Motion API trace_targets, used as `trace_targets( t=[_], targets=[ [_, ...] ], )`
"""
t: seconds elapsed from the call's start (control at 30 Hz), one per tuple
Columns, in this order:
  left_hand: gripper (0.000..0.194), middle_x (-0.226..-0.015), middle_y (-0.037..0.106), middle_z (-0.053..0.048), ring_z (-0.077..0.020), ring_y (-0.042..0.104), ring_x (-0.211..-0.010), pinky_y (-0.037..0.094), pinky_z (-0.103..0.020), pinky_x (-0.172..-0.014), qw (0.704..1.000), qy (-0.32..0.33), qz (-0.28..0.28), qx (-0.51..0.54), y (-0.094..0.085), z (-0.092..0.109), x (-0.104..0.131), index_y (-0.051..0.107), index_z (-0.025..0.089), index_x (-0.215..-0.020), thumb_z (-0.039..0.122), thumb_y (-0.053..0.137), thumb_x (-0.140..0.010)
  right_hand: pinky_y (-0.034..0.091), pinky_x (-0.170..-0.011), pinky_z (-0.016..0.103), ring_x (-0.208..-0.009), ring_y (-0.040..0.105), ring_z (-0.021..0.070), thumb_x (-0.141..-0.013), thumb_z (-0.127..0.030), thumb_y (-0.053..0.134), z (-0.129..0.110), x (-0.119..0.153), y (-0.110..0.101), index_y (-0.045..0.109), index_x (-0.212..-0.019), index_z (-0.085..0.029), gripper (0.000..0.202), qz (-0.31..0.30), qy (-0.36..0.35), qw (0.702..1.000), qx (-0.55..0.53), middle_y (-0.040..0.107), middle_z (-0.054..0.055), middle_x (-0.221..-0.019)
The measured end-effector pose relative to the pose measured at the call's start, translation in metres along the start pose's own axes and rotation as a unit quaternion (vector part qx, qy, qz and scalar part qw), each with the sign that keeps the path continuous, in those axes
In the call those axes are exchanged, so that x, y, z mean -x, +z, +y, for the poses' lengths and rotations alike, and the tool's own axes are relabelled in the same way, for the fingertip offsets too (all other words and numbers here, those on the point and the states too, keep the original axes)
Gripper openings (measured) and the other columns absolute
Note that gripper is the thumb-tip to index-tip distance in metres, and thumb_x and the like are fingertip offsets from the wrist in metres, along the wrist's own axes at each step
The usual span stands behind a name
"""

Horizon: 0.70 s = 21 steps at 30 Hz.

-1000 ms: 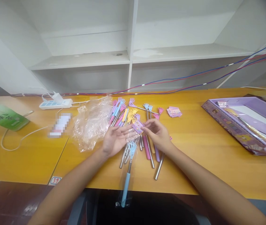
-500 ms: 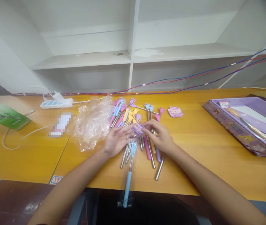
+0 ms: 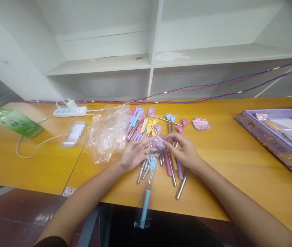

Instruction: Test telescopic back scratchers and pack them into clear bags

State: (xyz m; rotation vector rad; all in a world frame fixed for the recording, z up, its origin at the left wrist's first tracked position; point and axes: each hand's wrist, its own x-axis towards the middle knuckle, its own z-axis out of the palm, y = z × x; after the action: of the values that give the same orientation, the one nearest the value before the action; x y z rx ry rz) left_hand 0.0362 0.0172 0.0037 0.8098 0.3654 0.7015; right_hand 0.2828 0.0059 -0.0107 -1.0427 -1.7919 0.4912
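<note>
Between the hands is a small purple printed card (image 3: 158, 142), pinched by the thumb and fingers of my right hand (image 3: 183, 149). My left hand (image 3: 137, 154) is turned palm up, its fingers at the mouth of a clear plastic bag (image 3: 149, 175) beside the card; its exact grip is partly hidden. Inside the bag is a light blue back scratcher (image 3: 145, 209), claw end up, handle hanging past the table's front edge. Loose back scratchers (image 3: 149, 127) in pink, yellow, purple and blue lie beneath and beyond my hands, several with metal rods.
Crumpled clear bags (image 3: 107, 133) lie left of the pile. Further left are a phone (image 3: 74, 133), a power strip (image 3: 70, 111) and a green bottle (image 3: 18, 121). Right of the pile sits a stack of cards (image 3: 201, 124); an open purple box (image 3: 271, 137) stands at far right.
The whole view has shifted slightly, so things appear further right. Both hands keep nearly the same pose around the card and the bagged back scratcher.
</note>
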Motion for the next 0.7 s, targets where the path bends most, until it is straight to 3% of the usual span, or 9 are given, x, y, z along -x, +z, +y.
trace_targets(
  t=[0.2,0.43,0.7],
  targets=[
    [0.065,-0.159,0.060,-0.018,-0.0378,0.056,-0.141,0.043,-0.052,-0.118,1.000,-0.003,-0.002,-0.004,0.001,-0.001,0.000,0.066,0.014,-0.149,0.053,0.053,-0.098,0.060,-0.077,0.037,-0.084,0.071,0.0208,-0.107,-0.040,0.064,-0.001,-0.001,-0.004,0.072,-0.115,-0.026,0.018,-0.061,-0.018,0.998,0.023,0.076,0.006,-0.097],
    [0.066,-0.155,0.062,-0.018,-0.0382,0.055,-0.142,0.045,-0.052,-0.115,1.000,0.011,-0.006,0.004,0.006,-0.002,0.000,0.067,0.013,-0.147,0.053,0.054,-0.097,0.060,-0.082,0.041,-0.094,0.070,0.0237,-0.105,-0.031,0.067,0.000,0.000,-0.005,0.075,-0.116,-0.028,0.014,-0.058,-0.083,0.994,0.032,0.071,0.008,-0.106],
    [0.058,-0.157,0.062,-0.016,-0.0365,0.054,-0.146,0.044,-0.049,-0.117,0.998,0.055,0.013,-0.004,0.013,-0.001,0.000,0.071,0.014,-0.142,0.047,0.054,-0.098,0.060,-0.083,0.043,-0.095,0.069,0.0243,-0.107,-0.027,0.061,-0.008,0.004,0.001,0.069,-0.129,-0.030,0.024,-0.066,-0.072,0.995,0.032,0.070,0.009,-0.107]
  ],
)
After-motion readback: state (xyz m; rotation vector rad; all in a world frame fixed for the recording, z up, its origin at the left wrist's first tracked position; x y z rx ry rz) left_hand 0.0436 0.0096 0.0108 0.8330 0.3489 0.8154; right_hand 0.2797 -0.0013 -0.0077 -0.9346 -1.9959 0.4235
